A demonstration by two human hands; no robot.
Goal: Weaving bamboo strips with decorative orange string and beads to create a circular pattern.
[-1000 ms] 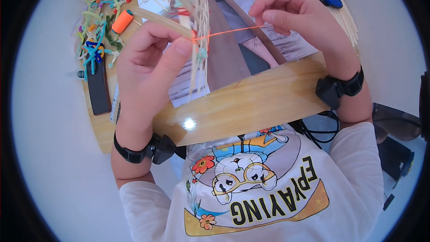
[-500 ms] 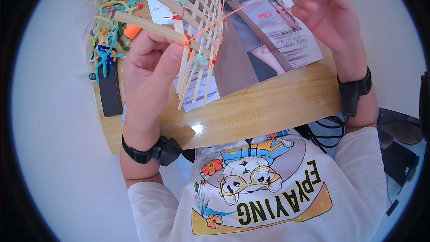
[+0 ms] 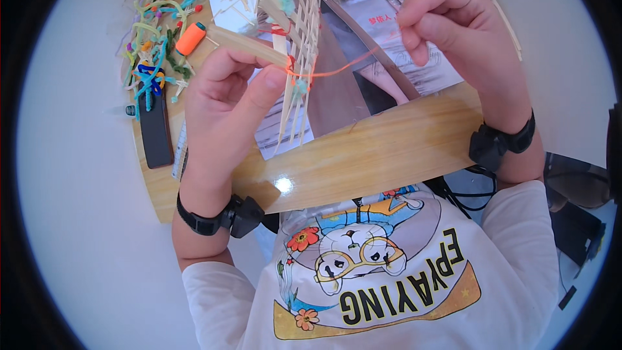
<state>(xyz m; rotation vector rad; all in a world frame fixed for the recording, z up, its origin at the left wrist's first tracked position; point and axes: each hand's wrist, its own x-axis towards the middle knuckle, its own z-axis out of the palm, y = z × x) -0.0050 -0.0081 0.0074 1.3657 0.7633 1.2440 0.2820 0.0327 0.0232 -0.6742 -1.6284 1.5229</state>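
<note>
Our left hand [image 3: 223,107] pinches the pale lattice of thin wooden sticks [image 3: 299,58], upright above the round wooden table's [image 3: 389,155] middle. Our right hand [image 3: 457,32], fingers closed on the orange thread [image 3: 343,68], has dropped back in from the far edge, so the thread runs shorter and level (knot snugging down, we judge). An orange spool [image 3: 190,39] lies near the left edge.

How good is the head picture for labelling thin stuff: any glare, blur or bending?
Head view: one small white glare spot on the glossy wooden table; its front edge bows with the fisheye, corners black. The left hand gripping the pale wooden stick lattice is sharp; the thin orange thread to the right hand reads clearly. Light is even, shadows soft.
</note>
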